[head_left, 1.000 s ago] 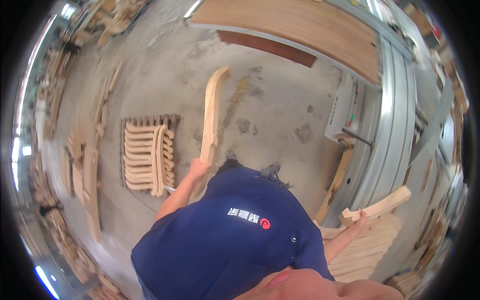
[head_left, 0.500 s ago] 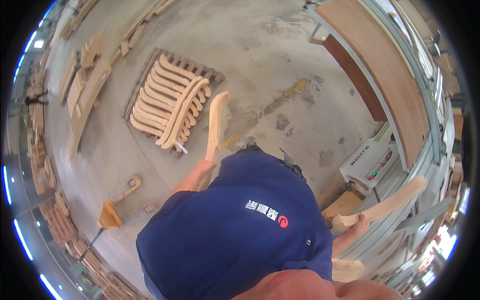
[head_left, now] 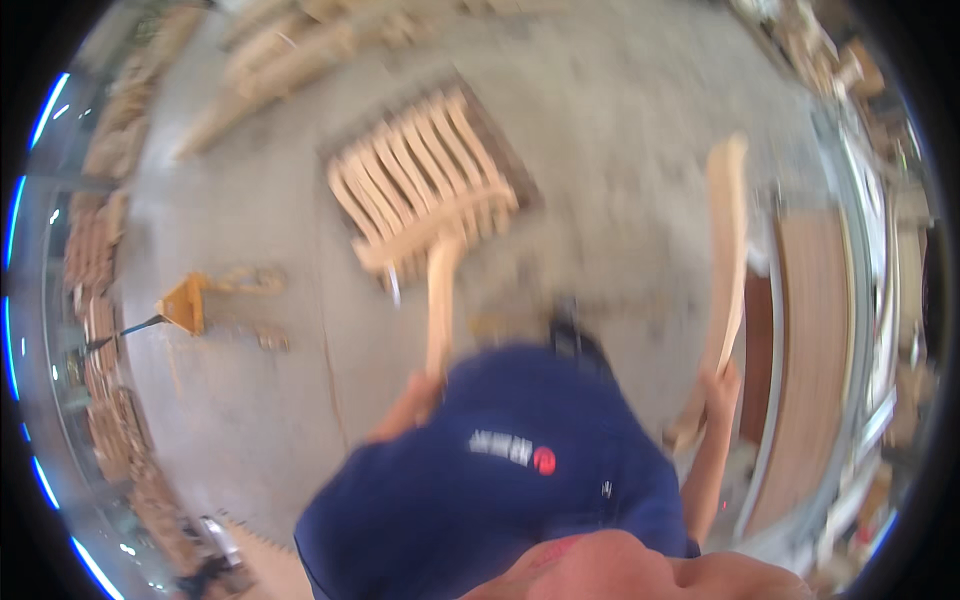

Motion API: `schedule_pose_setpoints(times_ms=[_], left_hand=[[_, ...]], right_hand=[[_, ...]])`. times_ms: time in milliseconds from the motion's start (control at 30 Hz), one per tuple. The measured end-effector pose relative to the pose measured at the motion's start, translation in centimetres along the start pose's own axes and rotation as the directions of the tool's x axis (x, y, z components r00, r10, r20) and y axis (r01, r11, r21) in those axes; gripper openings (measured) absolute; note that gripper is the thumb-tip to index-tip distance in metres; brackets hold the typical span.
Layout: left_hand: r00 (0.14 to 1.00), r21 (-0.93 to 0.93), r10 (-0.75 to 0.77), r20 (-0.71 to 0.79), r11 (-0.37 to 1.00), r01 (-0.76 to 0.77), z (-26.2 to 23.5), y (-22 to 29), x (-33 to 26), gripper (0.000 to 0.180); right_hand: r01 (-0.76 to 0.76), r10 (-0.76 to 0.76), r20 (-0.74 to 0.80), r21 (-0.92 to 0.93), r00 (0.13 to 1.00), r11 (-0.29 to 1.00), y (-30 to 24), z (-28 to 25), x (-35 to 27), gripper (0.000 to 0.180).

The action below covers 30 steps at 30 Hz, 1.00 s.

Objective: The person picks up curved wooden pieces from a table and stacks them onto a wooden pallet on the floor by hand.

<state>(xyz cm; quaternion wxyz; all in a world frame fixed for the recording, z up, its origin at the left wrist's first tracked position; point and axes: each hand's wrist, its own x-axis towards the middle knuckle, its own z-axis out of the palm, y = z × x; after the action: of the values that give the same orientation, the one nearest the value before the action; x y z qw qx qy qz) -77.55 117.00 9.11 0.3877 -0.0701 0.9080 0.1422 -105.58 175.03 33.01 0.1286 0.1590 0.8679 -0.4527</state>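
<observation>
My left hand (head_left: 418,394) is closed around a pale, curved wooden piece (head_left: 440,300) that points away from me. The far end of this piece overlaps the near edge of a stack of similar curved pieces (head_left: 415,160) in the picture; whether they touch I cannot tell. On the other side, my right hand (head_left: 720,388) grips a second, longer-looking curved wooden piece (head_left: 729,230) near its lower part, its far end raised forward. Both hands are somewhat blurred by motion.
Beneath the stack lies a dark slatted pallet (head_left: 520,180). A yellow pallet jack (head_left: 185,303) stands at left. Long boards (head_left: 270,75) lie on the floor at far left. To the right is a machine table with a brown top (head_left: 808,350).
My view has turned rightward, so the machine table sits farther right and nearer, and the pallet appears turned. The right-hand wooden piece has swung from pointing right to pointing forward. Both hands keep their hold.
</observation>
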Motion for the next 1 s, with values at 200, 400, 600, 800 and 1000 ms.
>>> schedule_pose_setpoints(times_ms=[200, 400, 600, 800, 1000], left_hand=[[0.733, -0.792, -0.623, 0.274, 0.286, 0.539, 2.7, 8.5, -2.4, 0.026], [0.672, -0.887, -0.662, 0.332, 0.024, 0.462, 3.7, 13.9, 0.4, 0.031], [0.602, -0.906, -0.681, 0.417, -0.261, 0.332, 4.5, 16.4, 6.0, 0.037], [0.538, -0.573, -0.486, 0.689, -0.820, -0.006, -1.9, 20.2, 9.8, 0.038], [0.531, -0.418, -0.383, 0.756, -0.906, -0.058, -10.5, 21.2, 12.3, 0.029]], right_hand=[[0.018, -0.068, 0.501, 0.104, 0.863, 0.994, -5.6, 10.0, 16.8, 0.046], [0.122, 0.019, 0.739, -0.137, 0.673, 0.983, -16.8, 21.8, 26.5, 0.049], [0.571, -0.066, 0.841, -0.306, 0.538, 0.762, -25.3, 32.6, 32.5, 0.045], [0.846, -0.115, 0.938, -0.236, 0.327, 0.478, -30.9, 40.2, 36.2, 0.040], [0.917, -0.041, 0.980, -0.168, 0.196, 0.363, -38.2, 53.9, 37.0, 0.040]])
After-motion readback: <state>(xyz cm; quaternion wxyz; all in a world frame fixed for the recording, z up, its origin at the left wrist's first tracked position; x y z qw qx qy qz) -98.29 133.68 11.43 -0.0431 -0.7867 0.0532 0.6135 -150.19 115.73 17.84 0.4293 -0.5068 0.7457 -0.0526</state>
